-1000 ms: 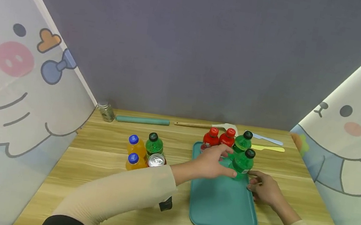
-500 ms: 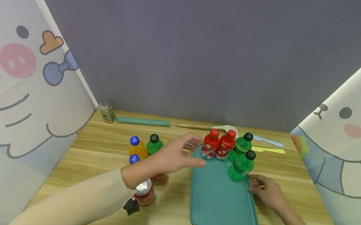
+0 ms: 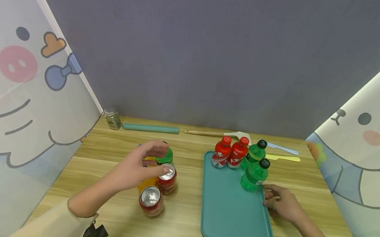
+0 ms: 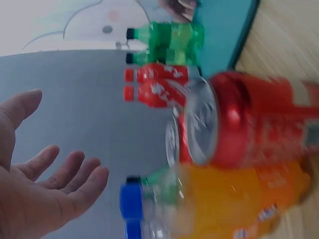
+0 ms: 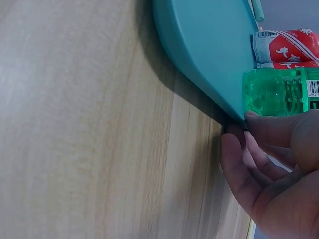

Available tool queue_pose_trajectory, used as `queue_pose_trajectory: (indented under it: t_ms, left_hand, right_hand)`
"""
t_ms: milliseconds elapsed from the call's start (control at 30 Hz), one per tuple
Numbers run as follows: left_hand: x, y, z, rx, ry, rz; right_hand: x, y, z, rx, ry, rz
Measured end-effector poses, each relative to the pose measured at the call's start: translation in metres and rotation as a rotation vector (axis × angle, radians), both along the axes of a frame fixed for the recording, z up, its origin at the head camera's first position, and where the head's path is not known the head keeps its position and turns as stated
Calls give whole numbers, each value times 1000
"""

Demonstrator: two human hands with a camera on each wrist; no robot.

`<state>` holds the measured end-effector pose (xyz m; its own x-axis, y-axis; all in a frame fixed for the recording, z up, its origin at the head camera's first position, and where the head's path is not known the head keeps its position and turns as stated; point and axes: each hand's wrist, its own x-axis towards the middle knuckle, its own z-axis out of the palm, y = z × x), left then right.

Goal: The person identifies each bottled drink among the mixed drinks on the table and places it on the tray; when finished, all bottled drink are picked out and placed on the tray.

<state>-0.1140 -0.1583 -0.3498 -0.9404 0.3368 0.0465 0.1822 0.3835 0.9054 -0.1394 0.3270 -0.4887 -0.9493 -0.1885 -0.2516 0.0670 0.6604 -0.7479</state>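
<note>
My left hand [image 3: 133, 170] is held above a cluster of drinks at the left, fingers spread and holding nothing. Under and beside it stand orange-drink bottles [image 4: 224, 196] with blue caps, a green bottle [image 3: 166, 157] with its cap largely hidden, and two red cans [image 3: 151, 204]. In the head view the hand covers much of the orange bottles. My right hand [image 3: 282, 202] pinches the right rim of a teal tray [image 3: 231, 221], thumb at the upper edge. Upright at the tray's far end are two red bottles [image 3: 221, 153] and two green bottles [image 3: 254, 176] with black caps.
Along the back of the wooden table lie a teal roll [image 3: 150, 128], a wooden-handled spatula [image 3: 206, 133], a blue knife [image 3: 281, 147] and a yellow knife [image 3: 282, 158]. A small glass jar [image 3: 112, 118] stands in the back left corner. Partition walls enclose the table.
My left hand has moved left from beside the green bottles on the tray to above the left cluster of drinks. My right hand has stayed at the tray's rim.
</note>
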Motion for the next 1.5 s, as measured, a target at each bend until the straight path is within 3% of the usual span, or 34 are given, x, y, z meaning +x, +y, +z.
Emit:
queue_pose_trajectory:
  t_ms: [167, 367, 733, 1000, 1200, 1500]
  left_hand:
    - [9, -19, -5, -89, 45, 88]
    - [15, -33, -14, -158, 96, 109]
    - [19, -46, -37, -158, -23, 141]
    - [18, -50, -53, -176, -46, 161]
    - [17, -52, -59, -156, -49, 156]
    - [17, -53, -71, -114, -89, 201]
  right_hand:
    - [-1, 0, 0, 8, 0, -4]
    - [-1, 1, 0, 9, -10, -9]
    - [1, -2, 0, -5, -14, -27]
    - [1, -1, -3, -9, -21, -35]
    - [1, -1, -3, -10, -17, -31]
    - [1, -2, -6, -6, -10, -47]
